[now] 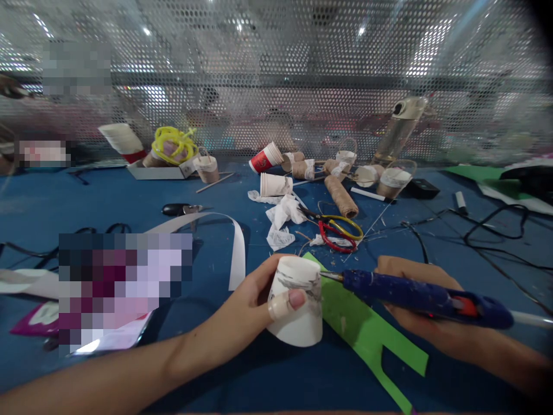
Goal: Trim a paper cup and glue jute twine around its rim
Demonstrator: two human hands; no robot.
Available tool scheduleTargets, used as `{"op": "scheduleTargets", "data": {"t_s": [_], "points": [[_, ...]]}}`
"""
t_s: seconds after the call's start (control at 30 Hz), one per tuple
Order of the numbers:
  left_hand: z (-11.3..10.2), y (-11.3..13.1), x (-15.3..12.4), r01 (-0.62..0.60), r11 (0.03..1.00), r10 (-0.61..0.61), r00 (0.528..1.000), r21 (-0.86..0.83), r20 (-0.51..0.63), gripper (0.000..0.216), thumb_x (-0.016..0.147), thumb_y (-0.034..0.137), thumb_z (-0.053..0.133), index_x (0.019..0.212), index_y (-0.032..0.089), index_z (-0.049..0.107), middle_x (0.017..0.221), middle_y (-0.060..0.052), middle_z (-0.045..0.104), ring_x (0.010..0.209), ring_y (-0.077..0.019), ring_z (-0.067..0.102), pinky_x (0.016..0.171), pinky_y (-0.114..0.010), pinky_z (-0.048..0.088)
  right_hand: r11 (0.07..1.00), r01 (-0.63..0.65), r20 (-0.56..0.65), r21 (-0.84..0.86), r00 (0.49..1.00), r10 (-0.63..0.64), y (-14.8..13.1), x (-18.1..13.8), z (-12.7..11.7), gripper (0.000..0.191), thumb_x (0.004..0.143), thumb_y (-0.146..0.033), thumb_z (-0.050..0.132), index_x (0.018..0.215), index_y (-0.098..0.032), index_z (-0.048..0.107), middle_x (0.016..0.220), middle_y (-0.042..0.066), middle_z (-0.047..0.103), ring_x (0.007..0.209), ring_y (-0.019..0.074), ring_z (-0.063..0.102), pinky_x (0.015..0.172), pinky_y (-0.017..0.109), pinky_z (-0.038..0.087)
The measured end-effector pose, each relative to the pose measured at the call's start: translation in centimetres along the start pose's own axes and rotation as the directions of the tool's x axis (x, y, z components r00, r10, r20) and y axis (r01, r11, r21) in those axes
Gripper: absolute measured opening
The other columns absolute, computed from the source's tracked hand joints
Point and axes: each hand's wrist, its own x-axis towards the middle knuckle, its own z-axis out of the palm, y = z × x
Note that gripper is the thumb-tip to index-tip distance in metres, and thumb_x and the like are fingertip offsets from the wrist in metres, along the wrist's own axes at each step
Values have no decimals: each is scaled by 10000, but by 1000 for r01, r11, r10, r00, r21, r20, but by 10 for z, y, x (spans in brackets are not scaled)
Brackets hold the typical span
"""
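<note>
My left hand (268,300) is closed around a white paper cup (298,328) with grey marbling, its thumb across the near side and a bandage-like strip round the thumb. The cup's narrower end faces up. In my right hand (419,276) is a blue hot glue gun (401,294), held sideways with a translucent glue stick (531,320) coming out of its rear. The gun's metal nozzle points left and meets or nearly meets the cup's right side. Beneath the gun and partly behind the cup lies a cut green sheet (358,328).
Scissors (341,230) with red and yellow handles lie beyond the cup, near crumpled tissue (283,216) and a twine roll (341,196). Several small twine-wrapped cups stand or lie farther back. A clear bottle (400,129) leans at the mesh screen. Black cables (484,230) cross the right side.
</note>
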Motion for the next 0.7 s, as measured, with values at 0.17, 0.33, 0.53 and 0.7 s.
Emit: {"op": "scheduleTargets", "data": {"t_s": [0.17, 0.33, 0.53, 0.7], "points": [[0, 1, -1, 11, 1000, -11, 1000, -3, 0, 396, 885, 443, 756, 1223, 268, 647, 1107, 2, 708, 1015, -184, 651, 833, -240, 497, 1000, 9, -2, 1, 1000, -9, 4, -2, 1, 190, 883, -201, 567, 728, -232, 461, 639, -55, 519, 512, 103, 463, 458, 236, 351], [1, 2, -1, 11, 1000, -11, 1000, -3, -6, 388, 888, 446, 752, 1215, 264, 648, 1101, 4, 707, 1004, -178, 653, 813, -228, 497, 1000, 0, 1, 10, 1000, 0, 3, 0, 1, 191, 883, -194, 569, 728, -238, 467, 628, -50, 521, 507, 112, 470, 454, 243, 357], [2, 2, 0, 8, 1000, -8, 1000, -21, -13, 392, 871, 443, 770, 1200, 260, 660, 1086, 2, 719, 995, -183, 662, 815, -236, 509, 999, -42, 10, -13, 999, 43, 2, -1, 0, 187, 875, -173, 568, 729, -240, 474, 628, -50, 516, 511, 117, 466, 458, 250, 358], [1, 1, 0, 8, 1000, -8, 1000, -22, -9, 371, 882, 430, 763, 1207, 281, 663, 1096, 12, 724, 993, -175, 666, 814, -231, 507, 998, -59, 30, -10, 998, 59, 2, -2, 0, 204, 886, -208, 568, 715, -246, 464, 633, -50, 520, 517, 121, 466, 459, 254, 363]]}}
